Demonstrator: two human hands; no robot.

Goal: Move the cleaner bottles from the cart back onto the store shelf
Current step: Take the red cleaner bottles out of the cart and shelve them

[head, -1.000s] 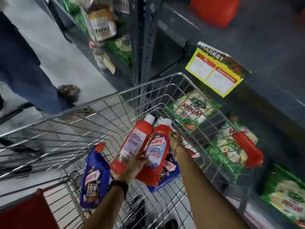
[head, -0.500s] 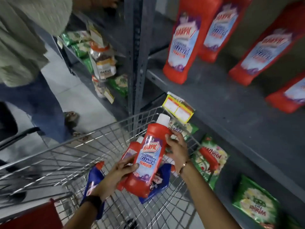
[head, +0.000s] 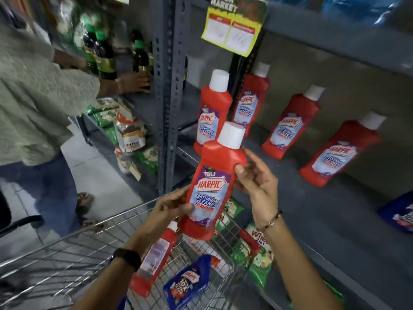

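red bottle held up by the shelf

both hands are wrapped on one red cleaner bottle (head: 211, 186), held up in the air above the cart (head: 73, 249) & in front of the store shelf (head: 297, 198). the left hand (head: 171, 205) grips the low part of the bottle, thumb on the label. the right hand (head: 257, 182) holds the top side, thumb on the red part just under the white cap (head: 231, 135). the bottle is tilted a bit, cap up. its label says harpic bathroom cleaner.

on the shelf stand 4 more red bottles w/ white caps: one (head: 212, 113) right behind the held one, one (head: 251, 99) further back, one (head: 290, 126) to the right, & one (head: 342, 151) more to the right. a blue pack (head: 400, 213) sits at the far right edge of the shelf.

in the cart lie another red bottle (head: 154, 258) & a blue pouch (head: 187, 280). green bags (head: 259, 249) sit on the lower shelf beside the cart.

a yellow price tag (head: 232, 30) hangs from the shelf above. on the left, another person (head: 33, 97) in a green top & blue jeans reaches into the next shelf w/ dark bottles (head: 105, 54).
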